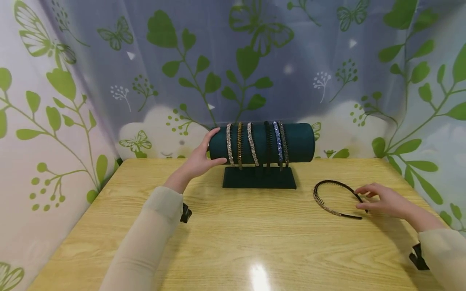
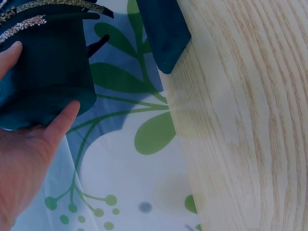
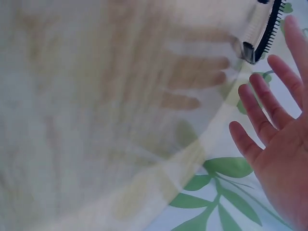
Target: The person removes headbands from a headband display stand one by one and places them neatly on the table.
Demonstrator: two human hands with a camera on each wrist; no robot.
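Note:
A dark green padded bracelet-style display roll [image 1: 298, 141] stands on a flat base [image 1: 240, 178], with several toothed headbands round it. Among them are a silver sparkly one [image 1: 229, 144], a gold one [image 1: 240, 145] and a blue one [image 1: 278, 141]. My left hand [image 1: 196, 162] grips the roll's left end, fingers over the top and thumb in front; the left wrist view shows the hand [image 2: 24, 154] against the round end face. At the right, a loose glittery headband [image 1: 327, 209] has its black end between the parted thumb and fingers of my right hand [image 1: 387, 202]. In the right wrist view those fingers [image 3: 262, 115] are spread.
Under everything is a wood-grain table [image 1: 225, 234]. Close behind the display hangs a leaf-and-butterfly printed curtain [image 1: 218, 60], and similar cloth walls [image 1: 36, 161] close in both sides. Dark wrist devices [image 1: 418, 257] sit below both sleeves.

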